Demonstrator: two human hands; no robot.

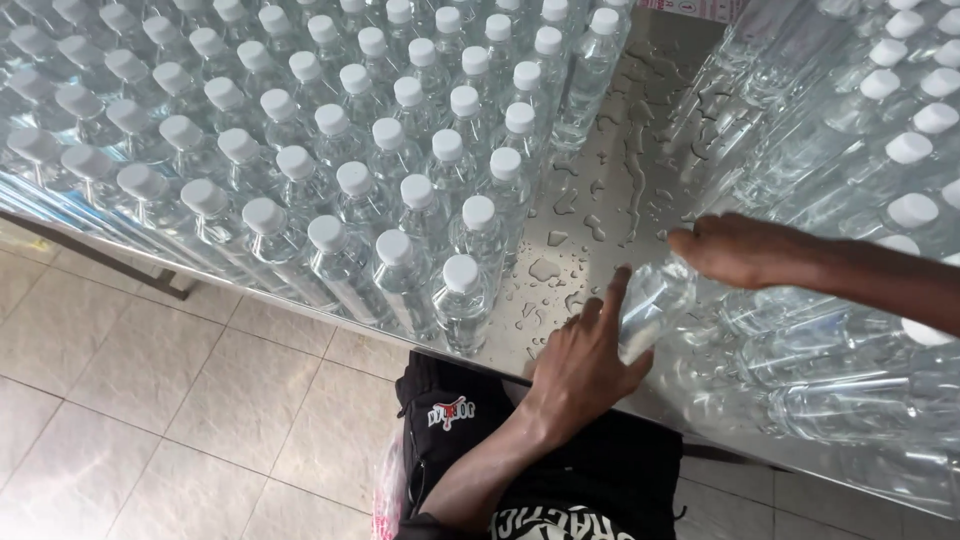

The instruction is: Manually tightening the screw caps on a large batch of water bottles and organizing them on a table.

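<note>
Clear bottle (655,305) gripped by both hands' fingers (612,300).

- Left hand (585,365) reaches up from the near edge, forearm angled from lower left, index finger stretched far-ward, thumb spread right.
- Right hand (738,250) comes in from the right, palm down, fingers curled leftward, forearm extending off right.
</note>
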